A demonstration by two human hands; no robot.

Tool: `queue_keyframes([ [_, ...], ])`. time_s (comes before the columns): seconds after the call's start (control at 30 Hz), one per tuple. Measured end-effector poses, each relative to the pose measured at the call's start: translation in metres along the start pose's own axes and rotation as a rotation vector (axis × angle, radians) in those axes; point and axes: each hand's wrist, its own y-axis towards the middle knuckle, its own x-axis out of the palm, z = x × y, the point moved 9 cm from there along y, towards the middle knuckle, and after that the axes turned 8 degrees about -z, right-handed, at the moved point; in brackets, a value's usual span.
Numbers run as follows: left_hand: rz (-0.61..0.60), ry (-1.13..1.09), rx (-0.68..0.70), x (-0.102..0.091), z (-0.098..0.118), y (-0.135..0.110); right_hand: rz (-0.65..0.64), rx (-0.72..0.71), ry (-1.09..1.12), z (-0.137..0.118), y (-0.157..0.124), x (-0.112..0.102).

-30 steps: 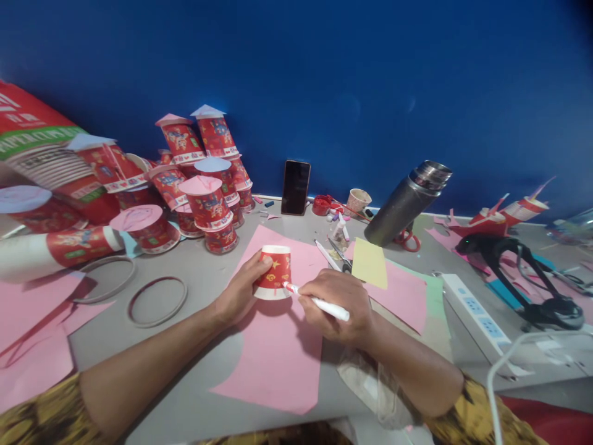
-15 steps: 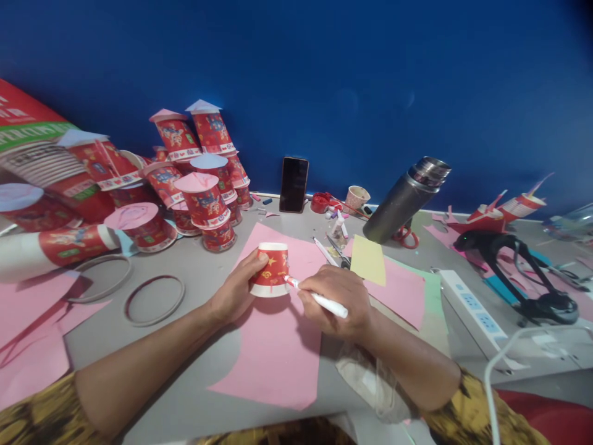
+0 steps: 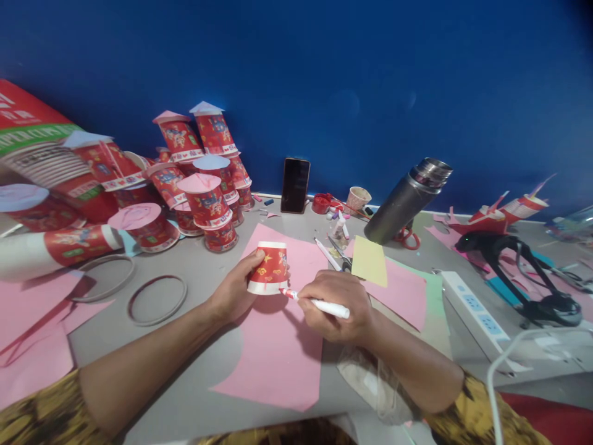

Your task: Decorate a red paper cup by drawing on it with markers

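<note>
Upside down over the pink paper point(image 3: 282, 371), a red paper cup point(image 3: 272, 264) with gold stars is held by my left hand point(image 3: 238, 287), thumb on its side and the other fingers hidden behind it. Its white band is at the bottom. My right hand point(image 3: 336, 306) is closed around a white marker pen point(image 3: 328, 308). The red tip of the pen touches or nearly touches the right end of the white band, where a small red mark shows. Another faint red mark is on the band further left.
Decorated paper cups point(image 3: 204, 198) with paper cone tops are stacked at the left, near two grey rings point(image 3: 157, 301). A phone point(image 3: 295, 185) leans at the wall. Scissors point(image 3: 341, 256), a dark flask point(image 3: 403, 204) and a power strip point(image 3: 472, 309) lie or stand to the right.
The marker's tip has moved down and slightly left, from the cup's red side to its white band. A small red mark now shows there. Both hands keep their hold.
</note>
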Motion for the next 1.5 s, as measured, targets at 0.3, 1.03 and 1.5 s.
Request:
queue_keyframes([
  [0.3, -0.035, -0.014, 0.026, -0.001, 0.000, 0.002, -0.016, 0.065, 0.087, 0.006, 0.001, 0.000],
  [1.03, -0.103, 0.112, 0.068, 0.009, 0.006, -0.001, -0.069, 0.114, 0.146, 0.013, 0.001, 0.003],
  [1.5, -0.085, 0.176, 0.095, 0.008, 0.009, -0.002, -0.012, 0.107, 0.168, 0.012, 0.003, -0.004],
])
